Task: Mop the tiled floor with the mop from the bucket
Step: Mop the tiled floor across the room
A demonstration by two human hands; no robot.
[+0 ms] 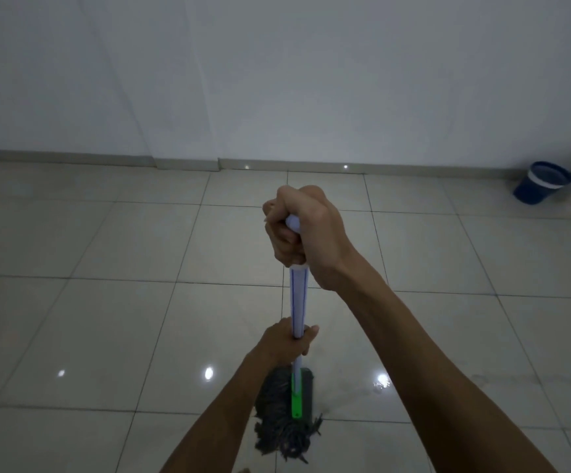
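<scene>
The left hand [286, 339] is closing fully around the lower mop handle [298, 302] above the grey mop head [282, 414] lying on the near tiled floor [106, 319], the right hand [303, 230] is fisting tightly over the handle's top, and the blue bucket [540, 182] is standing far right by the wall [277, 80].

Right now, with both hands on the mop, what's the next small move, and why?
Probably push the mop head forward, away from you. Right hand caps the handle top, left hand grips lower, and the strands already lie on the floor; tiles ahead toward the wall show no wet streaks.
</scene>
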